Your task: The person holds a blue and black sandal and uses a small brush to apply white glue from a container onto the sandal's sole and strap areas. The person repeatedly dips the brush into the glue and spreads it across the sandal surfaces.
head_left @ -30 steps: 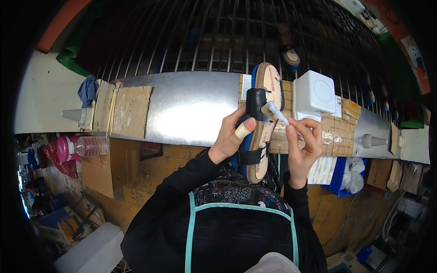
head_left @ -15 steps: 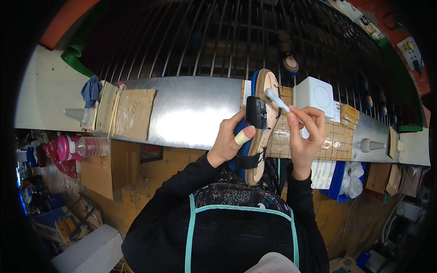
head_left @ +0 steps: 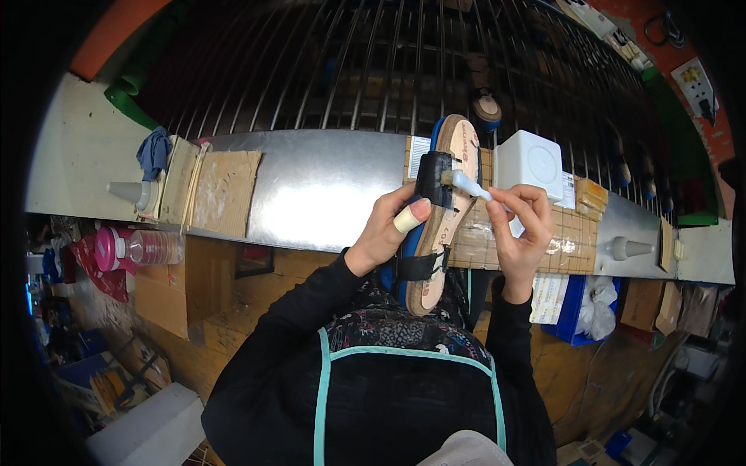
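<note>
My left hand [head_left: 387, 230] grips a tan sandal [head_left: 440, 225] with a blue sole edge and black straps, held upright over the metal bench [head_left: 318, 186]. A pale tape wraps one fingertip of that hand. My right hand [head_left: 522, 225] pinches a small white brush [head_left: 474, 186]. Its tip touches the black front strap near the toe end of the sandal. Both forearms in black sleeves rise from the lower edge.
A white box [head_left: 530, 161] sits right of the sandal on taped cardboard [head_left: 575, 233]. Cardboard pieces [head_left: 225, 193], a blue rag [head_left: 154, 152] and a grey cone [head_left: 126, 193] lie at the left. Another cone [head_left: 626, 248] stands at the right. A metal rack [head_left: 404, 70] rises behind.
My right hand has shifted the brush tip along the front strap towards the left, and the sandal has tilted slightly. My left hand keeps its grip.
</note>
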`<act>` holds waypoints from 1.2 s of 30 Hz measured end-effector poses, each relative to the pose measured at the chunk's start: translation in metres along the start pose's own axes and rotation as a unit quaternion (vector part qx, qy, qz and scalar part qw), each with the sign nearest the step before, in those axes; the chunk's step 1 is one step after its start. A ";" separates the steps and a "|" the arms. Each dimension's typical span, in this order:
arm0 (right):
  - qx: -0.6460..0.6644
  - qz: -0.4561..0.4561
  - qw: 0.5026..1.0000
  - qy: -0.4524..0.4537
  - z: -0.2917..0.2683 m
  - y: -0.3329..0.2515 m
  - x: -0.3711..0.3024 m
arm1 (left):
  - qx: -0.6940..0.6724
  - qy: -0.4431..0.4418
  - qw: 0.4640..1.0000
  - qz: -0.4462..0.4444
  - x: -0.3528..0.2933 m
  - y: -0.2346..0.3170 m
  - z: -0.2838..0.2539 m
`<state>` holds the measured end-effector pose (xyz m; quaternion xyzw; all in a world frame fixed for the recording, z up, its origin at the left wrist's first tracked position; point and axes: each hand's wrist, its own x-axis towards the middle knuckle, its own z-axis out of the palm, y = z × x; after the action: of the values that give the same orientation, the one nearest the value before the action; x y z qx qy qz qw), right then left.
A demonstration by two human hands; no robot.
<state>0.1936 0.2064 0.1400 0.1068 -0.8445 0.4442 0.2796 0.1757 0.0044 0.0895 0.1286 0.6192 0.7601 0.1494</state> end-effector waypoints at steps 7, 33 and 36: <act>-0.003 -0.002 1.000 0.013 -0.003 0.002 -0.009 | -0.004 0.004 1.000 -0.007 0.004 0.003 0.002; 0.041 0.089 0.993 0.059 0.020 -0.016 -0.043 | -0.064 0.071 0.994 -0.049 0.006 0.008 0.010; 0.011 0.107 0.992 0.061 0.022 -0.017 -0.040 | -0.040 0.078 0.996 -0.033 0.006 0.006 0.009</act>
<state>0.2256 0.1759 0.1192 -0.0085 -0.8276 0.4863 0.2801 0.1737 0.0138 0.0975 0.0421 0.6018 0.7868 0.1307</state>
